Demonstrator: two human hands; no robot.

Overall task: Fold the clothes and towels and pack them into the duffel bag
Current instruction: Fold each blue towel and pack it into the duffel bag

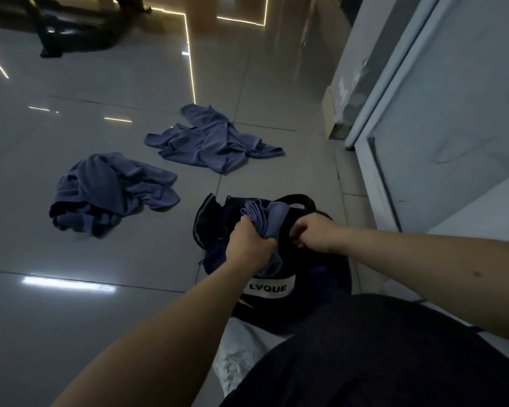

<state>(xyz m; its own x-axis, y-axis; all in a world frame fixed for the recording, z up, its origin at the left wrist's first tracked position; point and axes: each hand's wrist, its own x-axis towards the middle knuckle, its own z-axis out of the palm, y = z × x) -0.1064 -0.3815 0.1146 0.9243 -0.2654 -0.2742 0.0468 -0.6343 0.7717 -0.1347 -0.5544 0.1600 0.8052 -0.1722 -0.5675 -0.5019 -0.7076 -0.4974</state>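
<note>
Head view: L hand, i.e. left hand (252, 239), is fisted tight round a folded towel (265, 215), blue-grey. The folds stick up past the knuckles and a tail hangs below the wrist. Grip fully closed on it, no gap showing.

Just right of that grip is the right hand (315, 233), fingers curled in, pinching dark fabric at the rim of the duffel bag (312, 268). It's dark on dark, so exactly which edge can't be told.

The bag sits directly under and around both grips on the tile floor (86, 289), mouth open to the left of the L fist. A white label (269, 287) reading LVQUE is just below it, toward the person. A black strap (301, 198) loops beyond the R fist.

Up-left of the grip, well apart: crumpled blue cloth (112, 192), unfolded. Farther beyond, straight ahead of the grip: second crumpled cloth (215, 142), spread flatter. The two heaps aren't touching.

Right of the R hand, a pale door frame (373, 171). Below both forearms, the person's dark-clothed leg (379, 348).
</note>
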